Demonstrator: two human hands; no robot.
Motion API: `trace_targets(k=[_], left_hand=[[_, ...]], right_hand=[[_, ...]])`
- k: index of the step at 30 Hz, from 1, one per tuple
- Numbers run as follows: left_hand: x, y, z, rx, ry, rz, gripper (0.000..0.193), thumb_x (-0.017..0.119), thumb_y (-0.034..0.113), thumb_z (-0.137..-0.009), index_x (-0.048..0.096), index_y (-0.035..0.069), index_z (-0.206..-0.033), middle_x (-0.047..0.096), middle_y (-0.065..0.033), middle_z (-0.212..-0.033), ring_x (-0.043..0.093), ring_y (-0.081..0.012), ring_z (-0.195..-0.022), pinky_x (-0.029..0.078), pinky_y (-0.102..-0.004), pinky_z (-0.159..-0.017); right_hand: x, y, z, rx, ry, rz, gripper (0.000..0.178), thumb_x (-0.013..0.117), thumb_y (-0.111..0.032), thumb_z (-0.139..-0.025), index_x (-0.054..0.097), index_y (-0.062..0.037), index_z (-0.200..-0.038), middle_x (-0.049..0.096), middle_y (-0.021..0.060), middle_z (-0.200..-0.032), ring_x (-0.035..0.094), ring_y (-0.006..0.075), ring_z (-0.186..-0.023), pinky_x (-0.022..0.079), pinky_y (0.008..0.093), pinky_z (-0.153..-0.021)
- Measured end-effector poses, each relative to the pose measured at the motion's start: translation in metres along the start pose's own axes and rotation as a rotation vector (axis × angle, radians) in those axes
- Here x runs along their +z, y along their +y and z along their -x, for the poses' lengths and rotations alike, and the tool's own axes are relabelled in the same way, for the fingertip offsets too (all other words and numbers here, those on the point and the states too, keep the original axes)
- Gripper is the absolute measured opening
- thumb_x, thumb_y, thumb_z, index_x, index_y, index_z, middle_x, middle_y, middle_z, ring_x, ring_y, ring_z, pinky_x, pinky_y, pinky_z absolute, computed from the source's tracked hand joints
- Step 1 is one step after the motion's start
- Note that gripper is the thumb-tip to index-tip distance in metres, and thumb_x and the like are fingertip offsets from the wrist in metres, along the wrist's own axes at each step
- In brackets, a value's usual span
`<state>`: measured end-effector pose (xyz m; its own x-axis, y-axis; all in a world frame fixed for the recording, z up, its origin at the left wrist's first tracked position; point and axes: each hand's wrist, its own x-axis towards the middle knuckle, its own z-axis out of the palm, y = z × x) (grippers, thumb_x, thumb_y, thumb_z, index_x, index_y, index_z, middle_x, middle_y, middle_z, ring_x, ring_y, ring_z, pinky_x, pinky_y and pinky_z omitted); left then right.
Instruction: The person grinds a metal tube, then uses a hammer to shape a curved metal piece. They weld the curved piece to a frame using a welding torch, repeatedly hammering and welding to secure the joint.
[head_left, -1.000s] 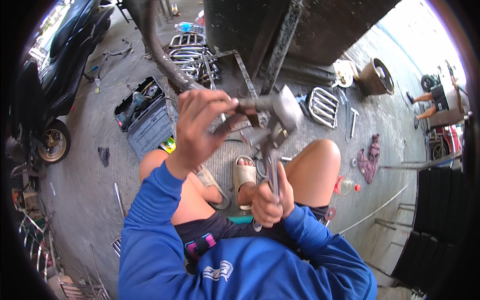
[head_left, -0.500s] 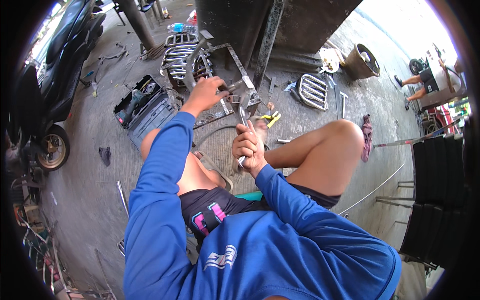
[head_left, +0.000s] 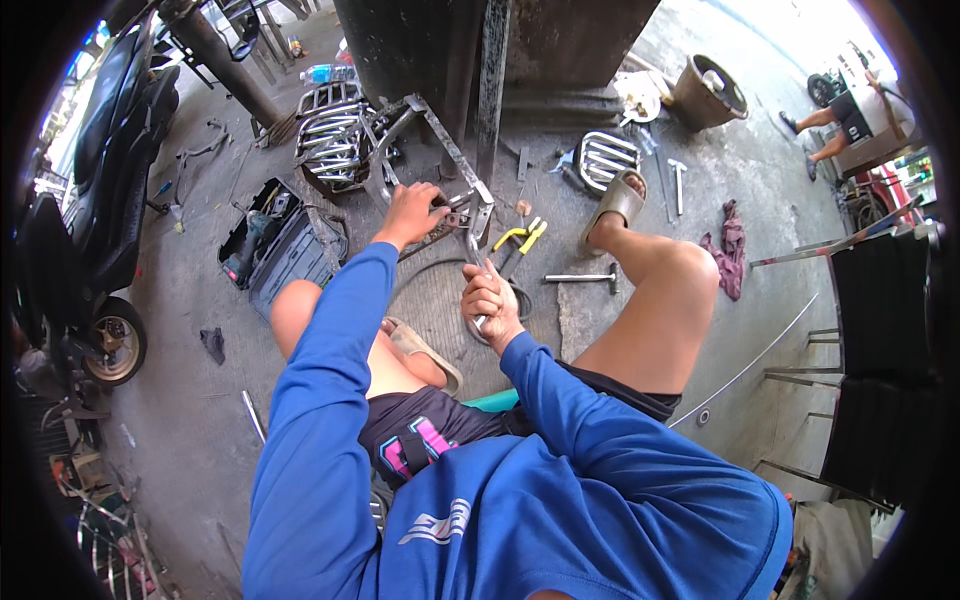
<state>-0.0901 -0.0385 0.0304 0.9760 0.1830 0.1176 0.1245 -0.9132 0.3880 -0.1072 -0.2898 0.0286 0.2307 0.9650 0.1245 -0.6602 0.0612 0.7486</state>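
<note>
Metal frame point(head_left: 453, 148) — coming down now to its near corner, gripping silver tool point(head_left: 473, 248) in right hand point(head_left: 490, 302), with unclear hold in left hand point(head_left: 412, 213), bringing tool to metal.

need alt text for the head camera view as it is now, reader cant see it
Bare right hand grips a silver hand tool at the corner of a metal frame, with the left hand at the frame too. The person wears a blue sweatshirt; on the floor around are a yellow-handled tool, a hammer and an open toolbox.
</note>
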Motion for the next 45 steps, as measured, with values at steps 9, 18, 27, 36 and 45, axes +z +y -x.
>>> trace_targets(k=[9, 18, 27, 36, 45], left_hand=[[-0.004, 0.017, -0.029, 0.025, -0.183, -0.12, 0.029, 0.074, 0.031, -0.093, 0.074, 0.004, -0.105, 0.072, -0.0112, -0.109, 0.065, -0.0321, -0.111, 0.042, -0.0465, -0.098], [-0.013, 0.011, -0.042, -0.051, -0.324, -0.057, 0.025, 0.073, 0.027, -0.094, 0.074, 0.004, -0.104, 0.072, -0.0138, -0.109, 0.066, -0.0355, -0.109, 0.043, -0.0481, -0.098], [-0.018, 0.013, -0.044, -0.103, -0.345, -0.032, 0.025, 0.072, 0.026, -0.093, 0.076, 0.004, -0.105, 0.074, -0.0162, -0.107, 0.067, -0.038, -0.106, 0.044, -0.0476, -0.1], [-0.049, 0.03, -0.043, -0.14, -0.323, -0.084, 0.041, 0.07, 0.03, -0.097, 0.069, 0.006, -0.13, 0.072, -0.0158, -0.125, 0.063, -0.0346, -0.125, 0.038, -0.0532, -0.111], [-0.162, -0.007, 0.269, -0.811, 0.645, 0.062, 0.041, 0.056, 0.033, -0.111, 0.064, -0.004, -0.125, 0.073, -0.0146, -0.11, 0.067, -0.0208, -0.102, 0.052, -0.0368, -0.092]], right_hand=[[0.018, -0.029, 0.012, -0.075, 0.302, 0.248, 0.047, 0.039, -0.051, -0.113, 0.051, -0.0053, -0.111, 0.046, -0.0006, -0.067, 0.04, 0.0078, -0.046, 0.036, 0.0243, -0.039], [0.058, -0.054, 0.012, -0.317, 1.173, 1.435, 0.073, 0.039, -0.069, -0.105, 0.059, -0.0024, -0.127, 0.059, 0.0042, -0.084, 0.063, 0.0191, -0.071, 0.056, 0.0395, -0.059], [0.03, -0.098, 0.009, -0.609, 1.328, 1.503, 0.06, 0.046, -0.059, -0.106, 0.058, -0.0044, -0.126, 0.058, 0.0038, -0.086, 0.063, 0.0192, -0.072, 0.057, 0.0399, -0.06], [-0.021, -0.209, 0.023, -0.844, 1.849, 1.82, 0.068, 0.071, -0.051, -0.093, 0.061, 0.0098, -0.123, 0.071, 0.0271, -0.112, 0.074, 0.0371, -0.1, 0.063, 0.0488, -0.071], [-0.065, -0.328, 0.009, -0.418, 2.041, 2.407, 0.082, 0.079, -0.059, -0.085, 0.053, 0.0072, -0.127, 0.07, 0.033, -0.121, 0.069, 0.0489, -0.113, 0.056, 0.0524, -0.098]])
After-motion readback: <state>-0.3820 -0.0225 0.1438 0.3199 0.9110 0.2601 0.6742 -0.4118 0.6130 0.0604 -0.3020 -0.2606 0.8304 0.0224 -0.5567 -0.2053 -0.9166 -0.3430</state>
